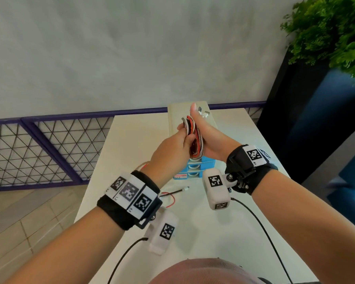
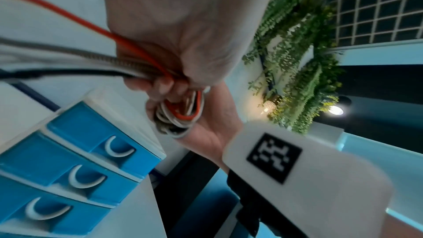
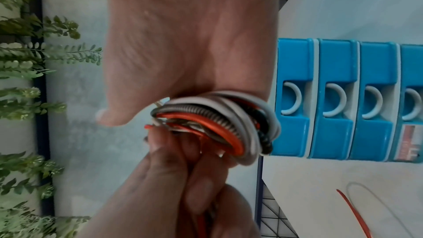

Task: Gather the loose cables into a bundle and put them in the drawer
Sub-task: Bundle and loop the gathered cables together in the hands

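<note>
A coil of red, white, black and grey braided cables [image 1: 195, 138] is held upright in the air between both hands, above the drawer unit. My right hand [image 1: 210, 140] holds the coil [image 3: 217, 128] against its palm, thumb pointing up beside it. My left hand [image 1: 179, 140] grips the coil's left side, fingers [image 2: 160, 83] curled round the strands [image 2: 128, 55] that trail off it. Loose red and black tails [image 1: 172, 194] still lie on the table [image 1: 223, 232]. The small unit of blue drawers [image 1: 193, 168], all closed, stands under the hands [image 3: 332, 97].
The white table ends at a purple-framed mesh railing [image 1: 49, 150] on the left and back. A dark planter with a green plant [image 1: 332, 33] stands at the right. Black camera leads [image 1: 260, 226] run over the table toward me.
</note>
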`<state>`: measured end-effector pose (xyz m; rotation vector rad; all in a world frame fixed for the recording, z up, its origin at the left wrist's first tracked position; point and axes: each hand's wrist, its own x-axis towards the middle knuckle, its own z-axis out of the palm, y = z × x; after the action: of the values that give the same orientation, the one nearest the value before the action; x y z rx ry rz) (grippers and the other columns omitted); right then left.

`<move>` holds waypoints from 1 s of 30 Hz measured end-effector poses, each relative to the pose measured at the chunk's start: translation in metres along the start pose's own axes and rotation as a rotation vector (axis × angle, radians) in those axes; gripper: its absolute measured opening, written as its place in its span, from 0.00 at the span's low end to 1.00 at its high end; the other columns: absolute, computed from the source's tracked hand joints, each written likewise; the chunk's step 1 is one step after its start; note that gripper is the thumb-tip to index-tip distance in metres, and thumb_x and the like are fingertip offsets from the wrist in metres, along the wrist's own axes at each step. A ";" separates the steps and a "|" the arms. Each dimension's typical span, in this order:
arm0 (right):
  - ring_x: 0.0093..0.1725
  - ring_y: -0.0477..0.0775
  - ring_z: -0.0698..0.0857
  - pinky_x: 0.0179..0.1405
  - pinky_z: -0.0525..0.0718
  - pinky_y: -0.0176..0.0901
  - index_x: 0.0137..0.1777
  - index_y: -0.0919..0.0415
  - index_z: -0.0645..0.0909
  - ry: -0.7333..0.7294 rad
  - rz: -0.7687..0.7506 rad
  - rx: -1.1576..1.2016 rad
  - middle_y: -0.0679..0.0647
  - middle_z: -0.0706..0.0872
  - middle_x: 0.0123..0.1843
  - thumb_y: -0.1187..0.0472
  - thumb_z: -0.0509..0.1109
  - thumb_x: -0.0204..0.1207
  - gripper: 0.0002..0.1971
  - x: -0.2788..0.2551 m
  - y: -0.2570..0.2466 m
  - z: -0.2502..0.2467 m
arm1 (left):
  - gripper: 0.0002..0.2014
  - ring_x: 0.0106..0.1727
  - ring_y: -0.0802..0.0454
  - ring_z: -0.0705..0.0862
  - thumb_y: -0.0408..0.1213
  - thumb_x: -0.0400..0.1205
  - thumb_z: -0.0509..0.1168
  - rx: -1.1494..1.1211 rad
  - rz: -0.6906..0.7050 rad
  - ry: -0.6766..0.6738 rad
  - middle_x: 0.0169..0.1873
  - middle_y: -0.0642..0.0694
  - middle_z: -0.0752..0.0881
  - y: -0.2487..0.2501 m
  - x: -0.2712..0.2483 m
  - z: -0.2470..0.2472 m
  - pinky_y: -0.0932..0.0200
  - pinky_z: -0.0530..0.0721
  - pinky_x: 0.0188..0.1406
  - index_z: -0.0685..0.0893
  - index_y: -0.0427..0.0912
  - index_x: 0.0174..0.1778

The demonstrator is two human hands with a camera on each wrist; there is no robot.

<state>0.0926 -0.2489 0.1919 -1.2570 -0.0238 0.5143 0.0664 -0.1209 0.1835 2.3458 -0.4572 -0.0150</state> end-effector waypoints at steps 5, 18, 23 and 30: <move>0.21 0.44 0.77 0.25 0.77 0.38 0.41 0.56 0.79 0.050 -0.015 -0.137 0.47 0.76 0.21 0.43 0.71 0.73 0.16 0.000 0.003 0.001 | 0.15 0.42 0.45 0.81 0.46 0.88 0.47 0.315 -0.042 0.039 0.43 0.44 0.83 0.013 0.001 0.006 0.51 0.75 0.37 0.74 0.45 0.62; 0.29 0.51 0.78 0.28 0.79 0.41 0.31 0.58 0.74 0.254 -0.106 -0.259 0.53 0.77 0.28 0.62 0.67 0.72 0.09 0.011 0.010 -0.008 | 0.16 0.34 0.44 0.82 0.41 0.88 0.48 0.193 -0.058 -0.267 0.35 0.42 0.81 0.017 0.007 0.001 0.47 0.80 0.41 0.77 0.34 0.53; 0.38 0.55 0.87 0.51 0.88 0.54 0.33 0.60 0.72 0.287 -0.183 0.152 0.55 0.80 0.32 0.64 0.61 0.81 0.13 0.012 -0.002 -0.021 | 0.18 0.30 0.51 0.80 0.48 0.88 0.49 0.007 -0.053 -0.561 0.30 0.48 0.78 0.005 -0.004 0.008 0.52 0.80 0.44 0.74 0.42 0.39; 0.48 0.59 0.91 0.51 0.86 0.51 0.34 0.59 0.74 0.206 -0.143 0.448 0.59 0.90 0.41 0.58 0.61 0.83 0.15 0.007 0.000 -0.011 | 0.14 0.53 0.40 0.82 0.41 0.88 0.51 0.187 0.006 -0.438 0.54 0.38 0.83 -0.009 -0.003 0.034 0.45 0.80 0.56 0.73 0.36 0.63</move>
<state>0.1023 -0.2558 0.1861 -0.8552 0.1656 0.2444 0.0617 -0.1365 0.1524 2.5254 -0.7023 -0.5119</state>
